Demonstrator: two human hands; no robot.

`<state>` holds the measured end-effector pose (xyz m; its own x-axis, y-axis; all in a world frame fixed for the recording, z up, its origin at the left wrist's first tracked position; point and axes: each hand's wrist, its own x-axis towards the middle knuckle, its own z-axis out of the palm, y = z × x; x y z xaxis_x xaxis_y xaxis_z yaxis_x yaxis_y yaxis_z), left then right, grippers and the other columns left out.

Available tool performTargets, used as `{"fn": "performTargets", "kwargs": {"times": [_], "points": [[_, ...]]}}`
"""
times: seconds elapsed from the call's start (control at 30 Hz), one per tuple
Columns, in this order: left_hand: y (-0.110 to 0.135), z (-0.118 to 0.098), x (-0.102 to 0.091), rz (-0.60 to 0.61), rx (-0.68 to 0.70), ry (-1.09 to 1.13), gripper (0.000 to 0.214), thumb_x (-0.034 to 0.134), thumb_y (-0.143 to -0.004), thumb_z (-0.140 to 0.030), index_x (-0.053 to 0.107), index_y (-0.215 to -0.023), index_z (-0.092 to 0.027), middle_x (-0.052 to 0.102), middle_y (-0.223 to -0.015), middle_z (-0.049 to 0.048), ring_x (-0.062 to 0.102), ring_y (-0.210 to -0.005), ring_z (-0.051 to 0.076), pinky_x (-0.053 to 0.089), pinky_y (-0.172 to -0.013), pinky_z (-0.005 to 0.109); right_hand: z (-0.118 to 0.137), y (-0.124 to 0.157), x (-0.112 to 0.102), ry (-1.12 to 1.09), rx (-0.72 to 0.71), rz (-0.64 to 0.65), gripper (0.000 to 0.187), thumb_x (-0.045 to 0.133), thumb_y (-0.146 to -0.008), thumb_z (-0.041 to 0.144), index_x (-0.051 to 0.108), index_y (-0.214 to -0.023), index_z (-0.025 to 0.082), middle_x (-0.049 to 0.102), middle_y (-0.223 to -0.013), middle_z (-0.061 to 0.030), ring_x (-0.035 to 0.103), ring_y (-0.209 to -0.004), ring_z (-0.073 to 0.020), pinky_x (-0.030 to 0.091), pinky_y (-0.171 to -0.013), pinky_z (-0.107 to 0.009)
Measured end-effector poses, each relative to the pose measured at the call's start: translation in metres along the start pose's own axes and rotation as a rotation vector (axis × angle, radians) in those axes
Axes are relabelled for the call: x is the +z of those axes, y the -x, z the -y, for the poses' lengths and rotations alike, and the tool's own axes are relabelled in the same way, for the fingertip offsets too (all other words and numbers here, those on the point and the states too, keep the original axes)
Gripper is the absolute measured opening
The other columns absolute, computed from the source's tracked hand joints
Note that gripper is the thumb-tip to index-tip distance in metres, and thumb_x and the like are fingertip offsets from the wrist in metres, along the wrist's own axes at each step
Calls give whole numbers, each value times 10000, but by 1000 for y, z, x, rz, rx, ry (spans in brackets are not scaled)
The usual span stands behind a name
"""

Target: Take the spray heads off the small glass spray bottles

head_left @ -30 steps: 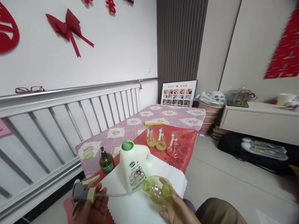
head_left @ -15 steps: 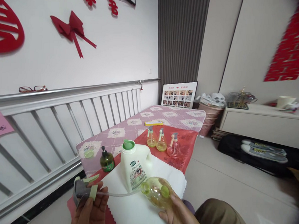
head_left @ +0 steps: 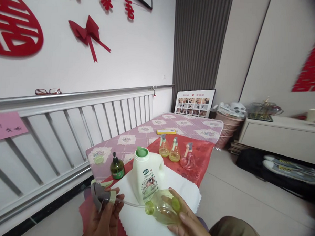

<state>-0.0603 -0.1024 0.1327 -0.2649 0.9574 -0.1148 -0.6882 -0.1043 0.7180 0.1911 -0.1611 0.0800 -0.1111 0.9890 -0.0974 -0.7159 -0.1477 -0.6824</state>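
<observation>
Nearest the camera, a yellow-green spray bottle [head_left: 164,211] is being cradled on its side in the right hand [head_left: 188,224], the grip being wrapped round its rounded body; its open neck is being pointed left, and a little yellowish liquid appears to be lying inside. Just left of it, a grey and green trigger head [head_left: 101,196] is being clasped in the left hand [head_left: 104,221], the grip being closed round its collar. A thin clear tube [head_left: 130,203] is being stretched from that head towards the bottle's neck; whether its tip is inside cannot be told.

Beneath both hands, a white cloth [head_left: 143,224] is being spread over the surface [head_left: 198,124]. One white jug [head_left: 147,174] with a green cap is being stood upright on the cloth, just behind the bottle. Left of the jug, one dark green pump bottle [head_left: 117,167] is being kept upright, near one small green lid [head_left: 99,159].

Farther back, on a red cloth [head_left: 197,157], three small spray bottles are being lined up: two [head_left: 163,147] [head_left: 174,151] filled with yellow liquid and one pink [head_left: 187,158]. Beyond them, one flat yellow box [head_left: 166,131] is being left lying.
</observation>
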Motion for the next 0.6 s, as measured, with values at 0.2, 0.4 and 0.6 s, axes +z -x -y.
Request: {"fn": "performTargets", "kwargs": {"times": [0.2, 0.4, 0.6], "points": [[3, 18, -4, 98, -119, -27, 461, 930, -544, -315, 749, -961, -240, 814, -950, 45, 773, -889, 221, 626, -724, 239, -16, -10, 8, 73, -9, -12, 883, 868, -688, 425, 427, -1452, 425, 644, -1352, -60, 698, -1055, -240, 564, -813, -338], [5, 30, -11, 220, -266, -7, 436, 925, -555, -308, 778, -960, -239, 812, -991, 98, 762, -937, 268, 623, -821, 355, -23, -10, 24, 103, -54, 3, 813, 884, -660, 409, 517, -1386, 422, 594, -1422, -53, 698, -1053, -247, 542, -851, -364], [5, 30, -11, 183, -241, 32, 418, 918, -569, -313, 781, -957, -242, 814, -992, 91, 765, -920, 258, 633, -821, 360, -28, -11, 33, 39, -50, -61, 823, 910, -621, 395, 529, -1350, 431, 599, -1432, -47, 703, -1054, -254, 532, -877, -386]]}}
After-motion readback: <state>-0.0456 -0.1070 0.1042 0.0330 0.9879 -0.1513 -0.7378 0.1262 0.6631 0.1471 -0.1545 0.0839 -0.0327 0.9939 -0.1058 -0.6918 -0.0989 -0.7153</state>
